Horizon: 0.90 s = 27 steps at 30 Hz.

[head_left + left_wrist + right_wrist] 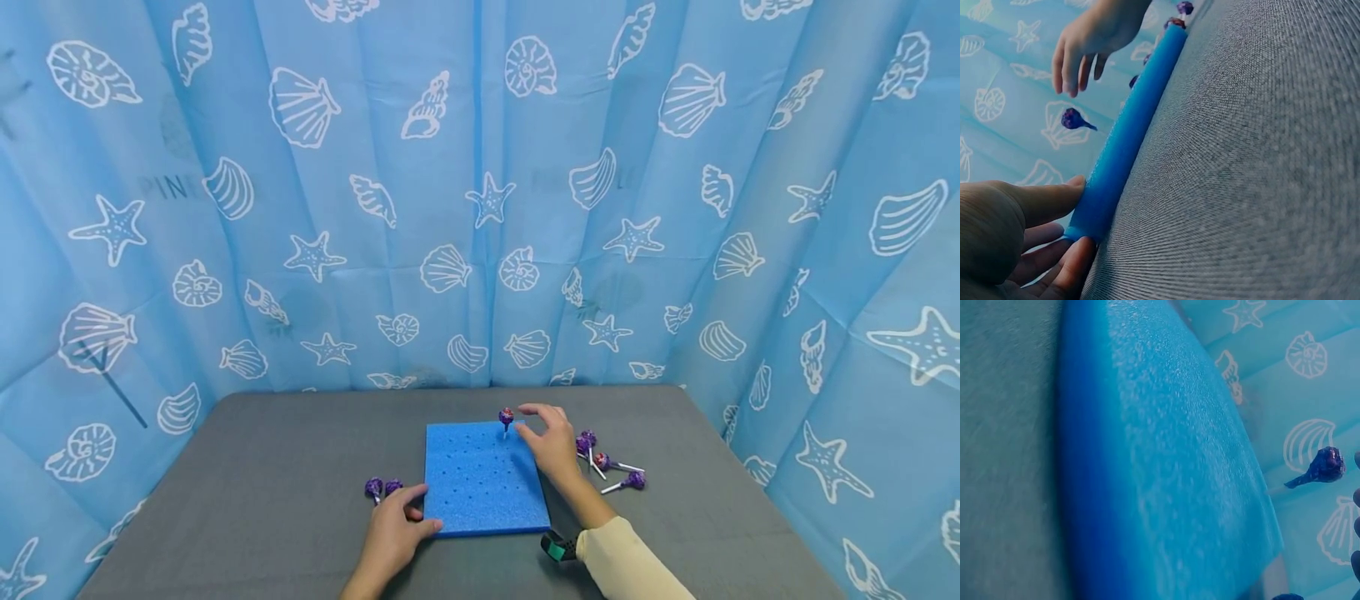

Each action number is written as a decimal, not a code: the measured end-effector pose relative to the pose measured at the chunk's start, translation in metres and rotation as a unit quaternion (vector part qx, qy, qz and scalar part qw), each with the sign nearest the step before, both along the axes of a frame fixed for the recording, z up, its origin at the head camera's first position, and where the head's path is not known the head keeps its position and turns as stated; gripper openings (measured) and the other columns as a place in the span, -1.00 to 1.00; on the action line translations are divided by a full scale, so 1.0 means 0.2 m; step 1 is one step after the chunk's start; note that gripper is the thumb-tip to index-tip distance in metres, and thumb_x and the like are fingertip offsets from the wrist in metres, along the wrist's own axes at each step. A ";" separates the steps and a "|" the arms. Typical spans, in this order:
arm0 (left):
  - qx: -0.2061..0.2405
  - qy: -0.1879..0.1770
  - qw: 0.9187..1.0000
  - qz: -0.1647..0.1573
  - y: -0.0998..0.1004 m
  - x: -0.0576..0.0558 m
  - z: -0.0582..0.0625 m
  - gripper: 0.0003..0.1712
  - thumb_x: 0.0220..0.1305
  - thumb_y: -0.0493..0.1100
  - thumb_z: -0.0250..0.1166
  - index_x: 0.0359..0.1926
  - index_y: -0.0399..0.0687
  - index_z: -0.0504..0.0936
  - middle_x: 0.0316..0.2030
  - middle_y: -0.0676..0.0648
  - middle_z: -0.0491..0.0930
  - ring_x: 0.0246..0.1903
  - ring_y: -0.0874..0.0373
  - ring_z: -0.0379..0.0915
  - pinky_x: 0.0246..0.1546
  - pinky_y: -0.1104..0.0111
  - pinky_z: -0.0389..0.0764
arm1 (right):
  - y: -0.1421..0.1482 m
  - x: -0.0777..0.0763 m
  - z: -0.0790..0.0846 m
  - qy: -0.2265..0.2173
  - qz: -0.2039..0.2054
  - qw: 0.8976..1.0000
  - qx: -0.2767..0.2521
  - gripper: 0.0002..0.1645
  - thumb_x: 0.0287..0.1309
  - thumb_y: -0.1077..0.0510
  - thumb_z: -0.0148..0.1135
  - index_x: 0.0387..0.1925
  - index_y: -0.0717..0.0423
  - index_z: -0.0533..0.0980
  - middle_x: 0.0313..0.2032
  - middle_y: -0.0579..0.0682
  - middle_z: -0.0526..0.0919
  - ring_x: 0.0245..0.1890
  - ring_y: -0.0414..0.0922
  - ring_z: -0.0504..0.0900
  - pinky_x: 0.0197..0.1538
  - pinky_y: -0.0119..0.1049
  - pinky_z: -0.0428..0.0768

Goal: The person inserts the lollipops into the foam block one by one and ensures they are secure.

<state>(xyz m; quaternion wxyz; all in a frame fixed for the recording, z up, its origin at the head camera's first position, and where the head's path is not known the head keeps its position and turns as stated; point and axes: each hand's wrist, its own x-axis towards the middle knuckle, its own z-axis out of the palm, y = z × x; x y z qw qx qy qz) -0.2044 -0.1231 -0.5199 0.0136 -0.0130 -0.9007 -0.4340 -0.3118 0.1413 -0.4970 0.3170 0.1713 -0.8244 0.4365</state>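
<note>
A blue foam pad [487, 483] lies on the grey table [300, 467] at the lower middle of the frame, its top dotted with small holes. 1 lollipop [506, 416] stands near its upper right corner, close to upright. The right hand [555, 442] is just beside that lollipop, thumb and forefinger parted, grasping nothing; the left wrist view also shows a gap between them. The left hand [393, 533] holds the pad's lower left corner between thumb and fingers. At least 2 loose lollipops [373, 487] lie beyond the left hand, and about 4 more, a small pile [602, 461], lie right of the pad.

For good work here, the left hand should probably hold the corner lightly but firmly: enough to stop the pad sliding, not so hard that the foam buckles. The stick is best pinched under the wrapped head and pushed straight down into a hole, since a slanted push may tear the foam or leave the lollipop leaning. How deep this stick sits cannot be told. Fingers parted wide, as now, should clear the head without knocking it.
</note>
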 end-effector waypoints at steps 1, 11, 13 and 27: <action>0.000 0.000 1.000 -0.001 0.00 0.00 0.00 -0.32 -0.06 -0.13 0.57 0.13 -0.21 0.59 -0.27 -0.01 0.50 -0.36 0.16 0.38 -0.29 0.18 0.44 | 0.01 0.00 0.00 0.004 -0.002 1.000 0.003 -0.68 -0.07 0.33 0.50 -0.20 0.19 0.65 -0.19 0.07 0.69 -0.10 0.07 0.54 -0.03 0.05 0.43; 0.003 -0.001 1.000 -0.003 0.00 0.00 -0.01 -0.32 -0.06 -0.13 0.57 0.13 -0.22 0.59 -0.22 -0.04 0.52 -0.36 0.16 0.39 -0.30 0.19 0.45 | 0.14 0.02 -0.01 -0.026 -0.022 0.997 0.066 -0.66 -0.02 0.27 0.49 -0.14 0.14 0.64 -0.13 0.06 0.67 -0.03 0.08 0.50 0.00 0.10 0.40; 0.002 -0.001 1.000 0.000 0.00 0.00 -0.01 -0.32 -0.06 -0.13 0.57 0.13 -0.21 0.59 -0.23 -0.03 0.52 -0.36 0.16 0.39 -0.30 0.20 0.44 | 0.17 0.02 -0.02 -0.030 -0.025 0.996 0.079 -0.65 -0.03 0.27 0.49 -0.13 0.16 0.63 -0.12 0.07 0.67 -0.02 0.10 0.49 0.01 0.12 0.39; -0.005 0.010 1.000 -0.003 0.00 0.00 -0.02 -0.32 -0.07 -0.13 0.57 0.12 -0.22 0.60 -0.24 -0.03 0.52 -0.36 0.17 0.39 -0.27 0.15 0.45 | 0.29 0.02 -0.04 -0.074 -0.037 0.982 0.167 -0.58 -0.05 0.24 0.50 -0.08 0.15 0.62 -0.10 0.09 0.66 0.03 0.14 0.47 0.05 0.14 0.31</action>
